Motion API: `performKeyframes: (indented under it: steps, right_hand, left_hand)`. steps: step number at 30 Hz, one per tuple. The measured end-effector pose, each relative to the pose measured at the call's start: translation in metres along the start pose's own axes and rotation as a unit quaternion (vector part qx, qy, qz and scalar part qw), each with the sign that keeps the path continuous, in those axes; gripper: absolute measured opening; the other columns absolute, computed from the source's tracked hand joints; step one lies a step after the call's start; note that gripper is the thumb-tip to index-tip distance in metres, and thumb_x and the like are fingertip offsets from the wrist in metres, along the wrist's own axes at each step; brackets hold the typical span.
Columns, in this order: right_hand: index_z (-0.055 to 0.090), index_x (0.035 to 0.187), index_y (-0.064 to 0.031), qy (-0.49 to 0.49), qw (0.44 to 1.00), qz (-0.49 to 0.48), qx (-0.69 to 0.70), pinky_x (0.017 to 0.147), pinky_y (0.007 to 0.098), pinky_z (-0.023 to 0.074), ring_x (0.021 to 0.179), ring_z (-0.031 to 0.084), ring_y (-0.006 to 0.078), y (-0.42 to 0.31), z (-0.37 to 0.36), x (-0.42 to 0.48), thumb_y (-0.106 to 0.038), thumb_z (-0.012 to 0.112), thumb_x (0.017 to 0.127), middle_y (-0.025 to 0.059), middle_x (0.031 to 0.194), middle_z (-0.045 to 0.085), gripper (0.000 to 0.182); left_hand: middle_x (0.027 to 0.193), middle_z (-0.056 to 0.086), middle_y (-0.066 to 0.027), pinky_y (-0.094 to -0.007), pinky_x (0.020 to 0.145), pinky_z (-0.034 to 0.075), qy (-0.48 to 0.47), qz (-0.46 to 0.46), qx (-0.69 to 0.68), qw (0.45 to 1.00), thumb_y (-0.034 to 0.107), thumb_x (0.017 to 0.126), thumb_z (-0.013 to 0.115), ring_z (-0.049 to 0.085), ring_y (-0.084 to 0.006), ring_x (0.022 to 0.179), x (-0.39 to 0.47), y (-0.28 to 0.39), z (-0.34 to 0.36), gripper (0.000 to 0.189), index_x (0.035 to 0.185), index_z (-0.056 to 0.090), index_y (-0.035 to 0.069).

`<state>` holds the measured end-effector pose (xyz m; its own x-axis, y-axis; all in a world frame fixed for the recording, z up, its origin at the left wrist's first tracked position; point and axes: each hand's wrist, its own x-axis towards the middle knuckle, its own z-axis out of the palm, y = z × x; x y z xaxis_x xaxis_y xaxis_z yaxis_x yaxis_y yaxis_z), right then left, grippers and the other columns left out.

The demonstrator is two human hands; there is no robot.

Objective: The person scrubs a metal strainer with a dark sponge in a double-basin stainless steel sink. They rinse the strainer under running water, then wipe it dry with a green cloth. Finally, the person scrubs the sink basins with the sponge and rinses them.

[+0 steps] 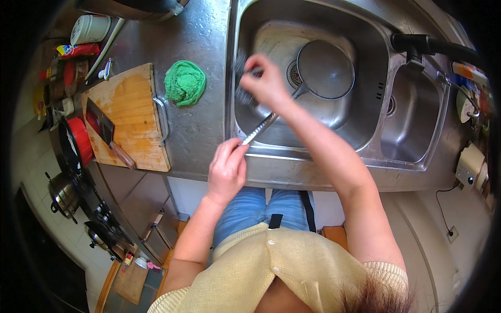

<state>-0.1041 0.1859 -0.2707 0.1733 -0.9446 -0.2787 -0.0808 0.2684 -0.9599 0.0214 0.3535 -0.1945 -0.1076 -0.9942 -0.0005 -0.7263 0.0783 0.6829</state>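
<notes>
My left hand (227, 168) grips the end of a metal handle at the sink's front edge. That handle belongs to a long-handled round metal utensil (327, 70), a ladle or a strainer. Its round head lies over the sink basin (352, 125), partly in front of the drain (293, 74). Above the basin's left side, my right hand (266, 84) pinches a grey scourer (244, 96), apparently steel wool, blurred by motion. My right wrist crosses over part of the handle.
Left of the sink lie a green cloth (184, 83) and a wooden cutting board (133, 105) with a cleaver (102, 123) on it. A black faucet (434, 43) reaches in from the right, above a smaller basin (411, 121). A pot (133, 8) stands at upper left.
</notes>
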Motion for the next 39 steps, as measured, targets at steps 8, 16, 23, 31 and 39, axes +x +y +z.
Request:
performKeyframes:
  steps: [8, 16, 23, 31, 39]
  right_hand:
    - [0.059, 0.091, -0.0036, -0.123, 0.967, 0.145, -0.169, 0.07, 0.0298, 0.0481, 0.076, 0.057, 0.0156, 0.009, -0.093, -0.084, -0.016, 0.068, 0.072, 0.0068, 0.084, 0.06, 0.025]
    - [0.059, 0.106, -0.0022, -0.037, 0.996, -0.012, -0.081, 0.091, 0.0403, 0.0461, 0.103, 0.059, 0.0352, 0.051, 0.02, -0.068, -0.017, 0.062, 0.083, 0.0213, 0.107, 0.061, 0.028]
    - [0.066, 0.114, -0.008, -0.369, 0.877, 0.114, -0.287, 0.093, 0.0405, 0.0464, 0.108, 0.06, 0.0331, 0.027, -0.078, -0.093, -0.029, 0.058, 0.088, 0.0173, 0.115, 0.064, 0.035]
    - [0.064, 0.113, -0.0009, 0.049, 0.978, 0.182, 0.088, 0.09, 0.0395, 0.0483, 0.102, 0.063, 0.0343, 0.122, 0.026, 0.018, -0.02, 0.058, 0.089, 0.0205, 0.105, 0.068, 0.031]
    - [0.057, 0.123, -0.001, -0.355, 0.859, 0.163, -0.33, 0.099, 0.0443, 0.0438, 0.118, 0.054, 0.0391, 0.102, 0.016, -0.026, -0.019, 0.044, 0.087, 0.0268, 0.125, 0.057, 0.043]
  left_hand:
    - [0.106, 0.062, -0.0151, -0.0399, 0.088, 0.05, 0.121, 0.136, 0.117, 0.976, -0.011, 0.072, 0.059, 0.06, -0.0333, 0.099, 0.099, -0.046, -0.028, 0.034, 0.103, 0.064, 0.0]
    - [0.107, 0.061, -0.0115, -0.0395, 0.088, 0.047, 0.158, 0.203, 0.153, 0.954, -0.008, 0.074, 0.059, 0.059, -0.0304, 0.099, 0.115, -0.066, -0.001, 0.038, 0.109, 0.065, 0.005]
    - [0.105, 0.061, -0.0113, -0.0396, 0.086, 0.047, 0.162, 0.19, 0.163, 0.955, -0.005, 0.075, 0.062, 0.059, -0.0304, 0.097, 0.11, -0.067, -0.003, 0.037, 0.11, 0.065, 0.006]
    - [0.102, 0.06, -0.0091, -0.0399, 0.083, 0.048, 0.178, 0.205, 0.184, 0.945, -0.002, 0.073, 0.066, 0.059, -0.0289, 0.094, 0.113, -0.072, -0.001, 0.037, 0.109, 0.065, 0.006]
    - [0.1, 0.061, -0.0099, -0.039, 0.083, 0.048, 0.177, 0.189, 0.173, 0.95, -0.001, 0.075, 0.066, 0.06, -0.0286, 0.093, 0.11, -0.072, -0.002, 0.035, 0.11, 0.066, 0.007]
